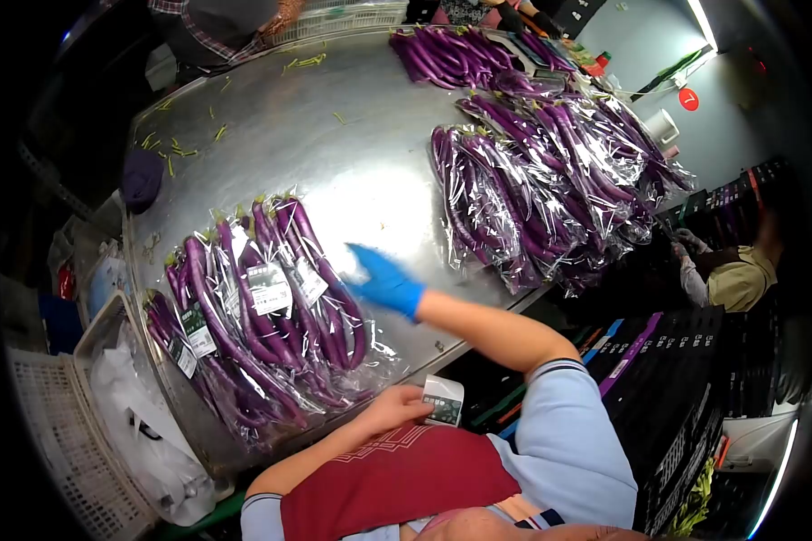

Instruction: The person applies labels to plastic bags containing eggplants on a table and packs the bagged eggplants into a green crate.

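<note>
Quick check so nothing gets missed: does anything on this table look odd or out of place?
Yes, mildly: loose green scraps lie scattered over the far and left parts of the metal table, untidy beside the bagged eggplants. I see no clear spill or damage, though glare hides some plastic.

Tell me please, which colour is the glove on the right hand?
The glove is blue, best seen in the head view.

Around me, the bags (pixel 501 194) are glossy, crinkled clear plastic, the table (pixel 280 144) is smooth, shiny metal, my right hand (pixel 383 279) wears 1 rubbery-looking blue glove, my left holds a paper-looking label (pixel 443 402), and my red apron (pixel 392 482) is matt cloth.
</note>
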`<state>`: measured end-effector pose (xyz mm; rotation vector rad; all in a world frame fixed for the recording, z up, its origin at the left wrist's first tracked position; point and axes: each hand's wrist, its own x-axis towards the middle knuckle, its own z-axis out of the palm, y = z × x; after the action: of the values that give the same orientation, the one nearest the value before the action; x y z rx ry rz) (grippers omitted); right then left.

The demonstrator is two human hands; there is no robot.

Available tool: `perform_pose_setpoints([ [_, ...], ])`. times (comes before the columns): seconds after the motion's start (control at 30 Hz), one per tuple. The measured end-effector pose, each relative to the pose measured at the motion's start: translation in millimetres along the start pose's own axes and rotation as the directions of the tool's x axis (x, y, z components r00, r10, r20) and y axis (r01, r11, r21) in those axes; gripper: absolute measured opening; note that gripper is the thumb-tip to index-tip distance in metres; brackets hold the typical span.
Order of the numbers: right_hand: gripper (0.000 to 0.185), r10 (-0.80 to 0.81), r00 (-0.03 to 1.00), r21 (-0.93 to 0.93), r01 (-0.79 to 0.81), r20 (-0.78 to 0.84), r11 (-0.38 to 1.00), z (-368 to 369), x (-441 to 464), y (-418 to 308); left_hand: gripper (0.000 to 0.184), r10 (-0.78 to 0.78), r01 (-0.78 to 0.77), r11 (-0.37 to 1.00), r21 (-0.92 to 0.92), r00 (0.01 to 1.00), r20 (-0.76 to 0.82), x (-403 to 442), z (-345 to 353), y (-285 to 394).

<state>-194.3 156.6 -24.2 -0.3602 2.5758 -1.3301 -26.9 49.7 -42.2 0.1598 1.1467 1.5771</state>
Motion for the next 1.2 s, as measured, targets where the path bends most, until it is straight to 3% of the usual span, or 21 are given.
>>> perform_pose_setpoints([
  [0.03,0.071,0.013,0.995,-0.277,-0.039,-0.095,0.960,-38.8,3.3,29.4,0.030,-0.005,0.005,1.000,-0.018,1.000,-0.005,3.6,0.6,-0.7],
  [0.07,0.076,0.058,0.977,-0.736,-0.194,-0.206,0.649,-70.5,-4.9,37.0,0.030,0.003,-0.003,0.999,-0.040,1.000,0.002,8.1,1.9,-2.5],
  [0.1,0.079,0.099,0.954,-0.850,-0.298,-0.284,0.434,-92.7,-7.4,59.9,0.028,0.009,-0.009,1.000,-0.003,1.000,0.015,15.5,0.5,-8.0],
  [0.17,0.083,0.197,0.889,-0.867,-0.451,-0.414,0.213,-123.8,-9.1,130.2,0.023,0.016,-0.019,0.998,0.064,0.999,0.044,30.7,-0.9,-20.6],
  [0.23,0.084,0.221,0.898,-0.846,-0.435,-0.381,0.308,-146.6,-8.1,132.1,0.024,-0.019,0.018,0.999,0.029,0.999,0.040,32.2,5.2,-9.6],
  [0.37,0.066,-0.128,0.922,-0.465,-0.061,-0.364,0.883,-174.9,-9.8,97.4,0.025,-0.034,0.035,0.994,-0.104,0.999,0.016,37.2,15.5,8.9],
  [0.4,0.062,-0.313,0.860,-0.548,0.048,-0.403,0.835,-162.5,-11.9,96.7,0.026,-0.023,0.024,0.997,-0.076,1.000,0.018,43.2,13.8,1.3],
  [0.43,0.062,-0.156,0.930,-0.505,-0.036,-0.332,0.862,-151.7,-28.0,55.2,0.026,-0.003,0.005,0.997,-0.071,1.000,0.031,43.3,16.2,2.4],
  [0.5,0.071,-0.269,0.924,-0.513,0.097,-0.273,0.853,-105.2,-49.3,60.2,0.026,0.041,-0.038,0.997,-0.066,0.998,0.056,45.0,19.9,12.5],
  [0.57,0.071,-0.130,0.981,-0.407,0.061,-0.145,0.911,-58.7,-61.2,82.8,0.026,0.058,-0.049,0.993,-0.105,0.994,0.089,42.8,26.1,24.9],
  [0.63,0.070,-0.208,0.975,-0.558,0.129,-0.079,0.820,-34.3,-69.1,83.5,0.025,0.061,-0.052,0.994,-0.100,0.994,0.091,41.1,29.8,31.0],
  [0.73,0.058,-0.280,0.960,-0.708,0.180,-0.025,0.683,-70.4,-75.5,47.6,0.025,0.093,-0.081,0.983,-0.167,0.993,0.067,40.8,31.7,32.1],
  [0.8,0.052,-0.212,0.904,-0.196,0.300,0.372,0.934,-101.8,-81.9,13.9,0.025,0.088,-0.076,0.979,-0.188,0.994,0.057,38.5,31.4,41.4],
  [0.83,0.050,-0.244,0.801,0.089,0.234,0.546,0.968,-111.7,-88.4,8.2,0.023,0.076,-0.074,0.974,-0.215,0.997,-0.001,36.4,33.2,45.1],
  [0.87,0.048,-0.116,0.731,0.153,0.017,0.672,0.988,-109.9,-100.9,20.2,0.023,0.117,-0.113,0.970,-0.217,0.993,0.007,33.9,32.7,53.4],
  [0.9,0.046,0.068,0.582,0.018,-0.141,0.810,0.990,-119.8,-104.7,0.1,0.023,0.158,-0.152,0.964,-0.218,0.987,0.013,31.9,30.2,63.0],
  [0.97,0.043,0.112,0.542,-0.075,-0.091,0.833,0.993,-133.1,-110.3,-8.0,0.025,0.162,-0.137,0.947,-0.292,0.985,0.063,29.2,26.4,69.0],
  [1.0,0.038,0.050,0.635,-0.035,-0.036,0.771,0.999,-135.3,-114.9,5.2,0.027,0.157,-0.132,0.953,-0.274,0.985,0.069,30.6,26.8,66.6],
  [1.03,0.035,-0.003,0.636,0.001,0.004,0.772,1.000,-139.5,-113.0,15.6,0.029,0.142,-0.116,0.957,-0.264,0.986,0.082,32.7,29.2,61.7],
  [1.1,0.022,0.115,0.532,0.107,-0.368,0.839,0.924,-150.5,-107.7,16.8,0.032,0.070,-0.030,0.978,-0.205,0.980,0.189,37.7,25.3,53.3],
  [1.2,0.015,0.197,0.561,0.112,-0.469,0.804,0.876,-165.2,-110.6,20.6,0.031,0.056,-0.021,0.976,-0.215,0.985,0.161,37.5,33.5,48.9],
])
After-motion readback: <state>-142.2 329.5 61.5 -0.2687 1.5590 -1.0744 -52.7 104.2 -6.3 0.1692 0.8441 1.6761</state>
